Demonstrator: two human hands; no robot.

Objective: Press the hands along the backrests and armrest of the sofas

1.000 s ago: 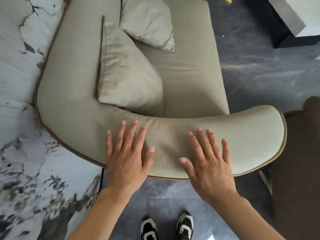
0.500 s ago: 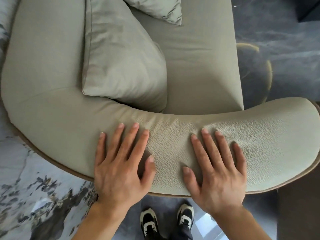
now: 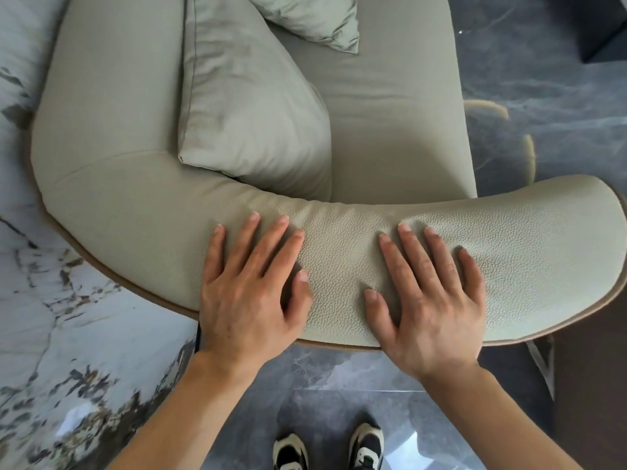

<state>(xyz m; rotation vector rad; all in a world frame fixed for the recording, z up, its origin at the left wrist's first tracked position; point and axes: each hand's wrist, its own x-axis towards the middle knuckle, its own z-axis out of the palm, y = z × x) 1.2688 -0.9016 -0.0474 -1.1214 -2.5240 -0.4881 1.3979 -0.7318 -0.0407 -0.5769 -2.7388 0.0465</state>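
A pale grey-green sofa chair fills the view from above. Its curved padded backrest [image 3: 529, 252] runs across the middle, bending at the left into the armrest [image 3: 112, 106]. My left hand [image 3: 247, 290] lies flat on the backrest, fingers spread, palm down at its near edge. Beside it my right hand [image 3: 431, 300] lies flat too, and its fingers dent the pebbled leather. Neither hand holds anything.
A large cushion [image 3: 251, 110] leans in the chair's corner; a smaller cushion [image 3: 312, 18] lies further back on the seat [image 3: 397, 130]. A marble-patterned wall [image 3: 44, 334] stands at the left. Dark grey floor [image 3: 543, 62] lies right; my shoes [image 3: 329, 449] show below.
The view has closed in on the chair. Both hands stay flat on the backrest, and the right hand now presses deeper, creasing the leather around its fingertips.
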